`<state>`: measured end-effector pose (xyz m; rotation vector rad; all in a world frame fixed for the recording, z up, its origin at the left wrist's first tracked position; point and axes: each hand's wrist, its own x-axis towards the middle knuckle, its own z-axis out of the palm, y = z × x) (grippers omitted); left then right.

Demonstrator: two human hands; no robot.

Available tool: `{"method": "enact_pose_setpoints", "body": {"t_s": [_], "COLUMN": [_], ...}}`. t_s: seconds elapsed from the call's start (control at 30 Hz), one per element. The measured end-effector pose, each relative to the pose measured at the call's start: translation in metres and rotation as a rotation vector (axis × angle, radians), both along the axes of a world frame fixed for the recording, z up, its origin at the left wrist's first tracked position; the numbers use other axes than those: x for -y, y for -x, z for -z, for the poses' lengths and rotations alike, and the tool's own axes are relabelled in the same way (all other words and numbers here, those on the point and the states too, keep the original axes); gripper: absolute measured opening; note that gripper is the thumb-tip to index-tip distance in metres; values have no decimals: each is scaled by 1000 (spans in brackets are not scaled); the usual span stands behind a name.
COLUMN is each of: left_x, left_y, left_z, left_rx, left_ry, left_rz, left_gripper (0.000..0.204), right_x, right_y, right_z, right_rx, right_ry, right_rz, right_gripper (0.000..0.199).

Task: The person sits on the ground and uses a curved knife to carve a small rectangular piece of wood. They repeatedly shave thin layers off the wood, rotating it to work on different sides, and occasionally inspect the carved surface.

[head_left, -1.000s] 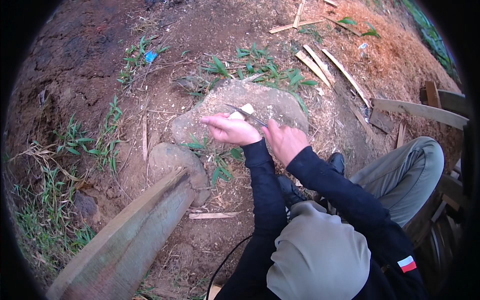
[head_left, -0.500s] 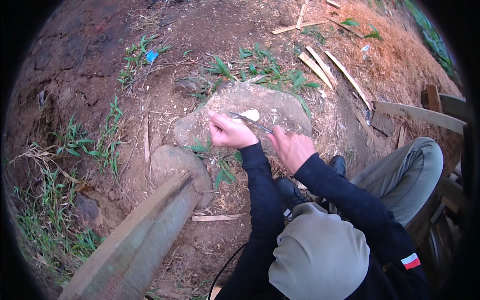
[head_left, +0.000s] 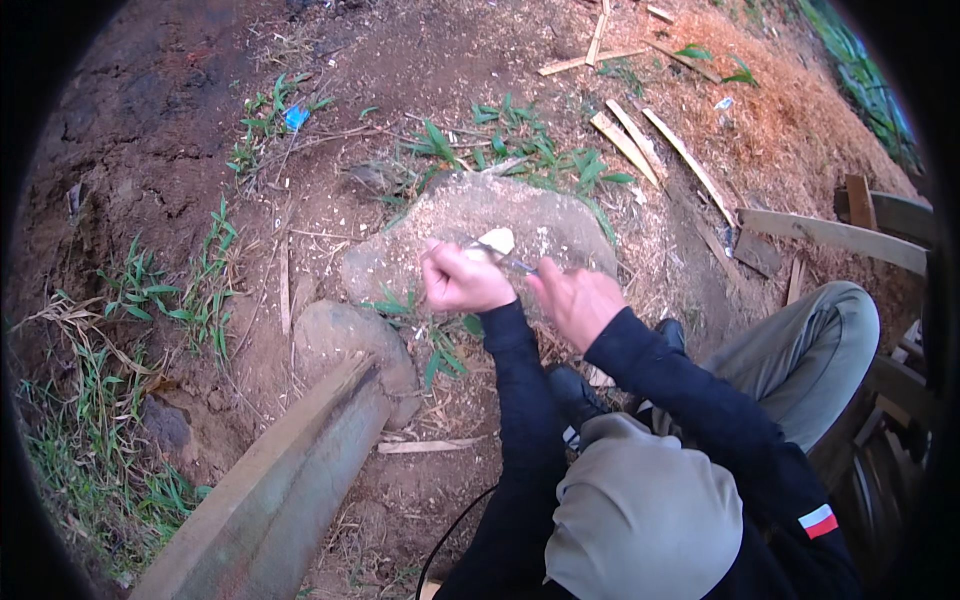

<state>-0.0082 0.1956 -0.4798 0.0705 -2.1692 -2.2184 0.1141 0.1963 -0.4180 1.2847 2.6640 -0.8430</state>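
Note:
My left hand (head_left: 465, 280) is closed over a flat stone, its fingers wrapped round what looks like a pale carved piece of wood (head_left: 497, 240). The piece's rounded, cream-coloured end shows just beyond my fist; the rest is hidden. My right hand (head_left: 580, 300) grips a slim knife (head_left: 519, 265), whose handle is mostly covered by my fingers. The dark blade points left across the near side of the wood, toward my left fist. Whether the edge touches the wood, I cannot tell.
Pale shavings dot the flat stone (head_left: 570, 225). A thick beam (head_left: 270, 470) leans on a rounded rock (head_left: 340, 330) at lower left. Wooden strips (head_left: 690, 165) and reddish sawdust (head_left: 770, 110) lie at far right. Boards (head_left: 840, 235) stand beside my bent leg (head_left: 820, 340).
The knife's blade has shifted slightly left and down, closer to my left fist. The pale wood's end has turned a little. My hands stay close together over the stone.

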Motion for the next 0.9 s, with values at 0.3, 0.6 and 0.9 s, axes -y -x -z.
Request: {"method": "enact_pose_setpoints", "body": {"t_s": [0.3, 0.6, 0.9], "left_x": [-20, 21, 49], "left_y": [-13, 16, 28], "left_z": [-2, 11, -60], "left_rx": [-29, -166, -133], "left_ry": [46, 115, 964], "left_rz": [21, 577, 988], "left_gripper": [39, 14, 42], "right_x": [-6, -11, 11], "right_y": [-37, -24, -34], "right_z": [27, 11, 10], "right_rx": [125, -229, -329], "right_ry": [13, 116, 167], "right_rz": [91, 345, 400], "right_gripper": [31, 30, 29]}}
